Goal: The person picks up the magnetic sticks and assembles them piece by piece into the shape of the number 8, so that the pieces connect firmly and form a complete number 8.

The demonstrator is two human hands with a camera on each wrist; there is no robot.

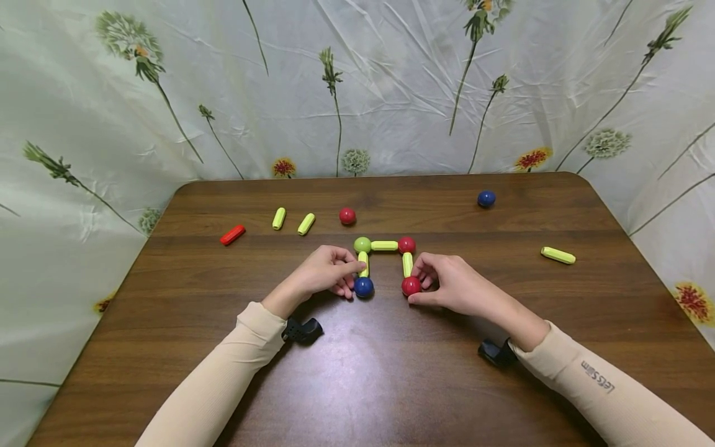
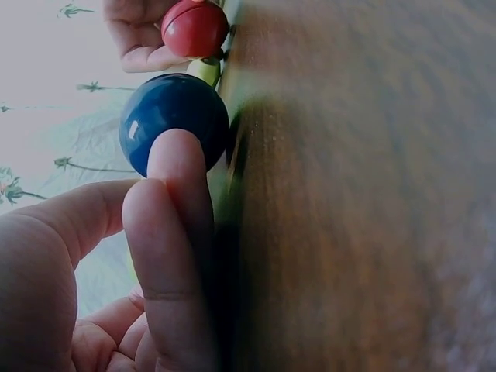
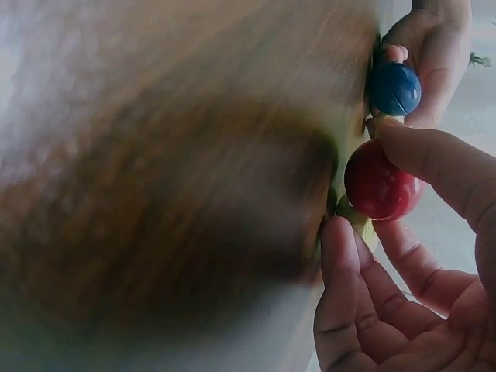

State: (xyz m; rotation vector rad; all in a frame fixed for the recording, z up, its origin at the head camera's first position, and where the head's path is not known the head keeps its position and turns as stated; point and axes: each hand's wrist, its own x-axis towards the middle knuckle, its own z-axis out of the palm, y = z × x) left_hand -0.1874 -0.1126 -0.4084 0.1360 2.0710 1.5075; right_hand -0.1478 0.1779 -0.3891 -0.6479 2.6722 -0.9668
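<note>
the person's right sleeve (image 1: 631, 400), pale cream, carries dark printed lettering (image 1: 598, 377) on its forearm that reads "letsslim". the two parts, "lets" and "slim", run together as one word on a single line. in the head view the word appears upside down and slanted, beginning on the side toward the elbow and ending nearest the cuff (image 1: 550, 351).

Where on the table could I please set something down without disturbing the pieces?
Bare tabletop lies between the sleeves, nearer than the ball-and-rod frame, and between the right hand and the lone yellow rod. Crowded: around the frame, with the left hand at it, and beyond that hand, where loose rods and a red ball lie.
</note>
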